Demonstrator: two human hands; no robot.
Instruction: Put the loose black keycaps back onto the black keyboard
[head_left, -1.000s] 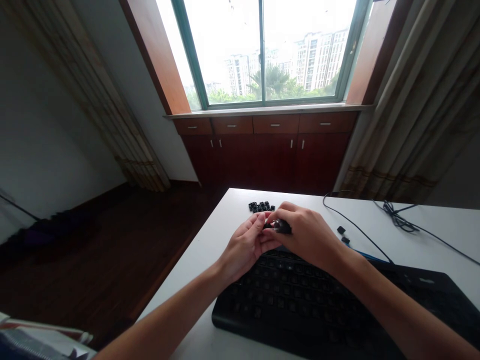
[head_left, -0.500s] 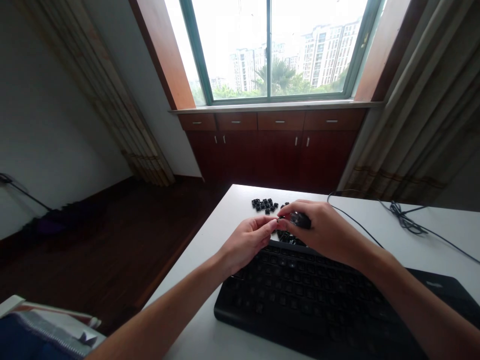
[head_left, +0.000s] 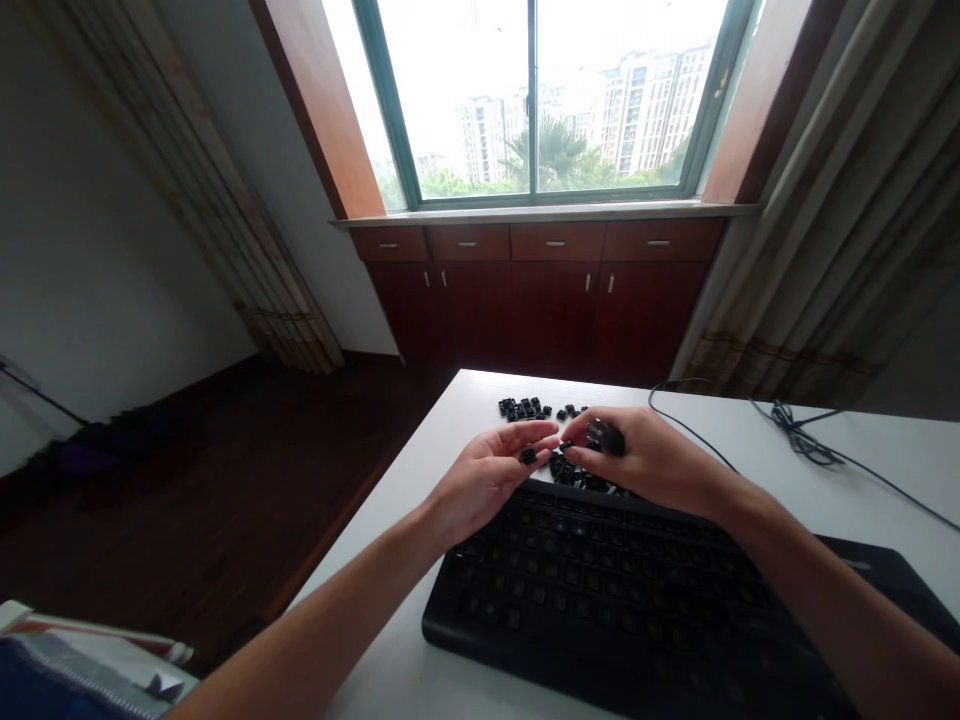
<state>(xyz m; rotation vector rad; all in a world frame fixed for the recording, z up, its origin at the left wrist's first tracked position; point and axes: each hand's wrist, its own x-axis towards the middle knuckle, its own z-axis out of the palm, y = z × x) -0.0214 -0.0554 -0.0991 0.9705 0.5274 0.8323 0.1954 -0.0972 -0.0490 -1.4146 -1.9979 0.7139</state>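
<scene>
My left hand (head_left: 491,470) is over the far left corner of a black keyboard (head_left: 600,600), palm turned up, with a small black keycap (head_left: 528,456) resting on its partly curled fingers. My right hand (head_left: 645,460) is just to its right, fingers closed round a small dark tool (head_left: 606,437), its fingertips almost touching the left hand. Several loose black keycaps (head_left: 534,408) lie on the white table (head_left: 420,480) beyond the hands, and more lie under them at the keyboard's far edge.
Black cables (head_left: 802,440) trail over the table at the right. The table's left edge drops to a dark wooden floor. A striped cloth (head_left: 75,670) shows at bottom left. Low wooden cabinets (head_left: 540,290) and a window stand ahead, with curtains on both sides.
My left hand has turned palm up and opened a little, and a keycap now lies on its fingers. My right hand has drawn slightly away to the right.
</scene>
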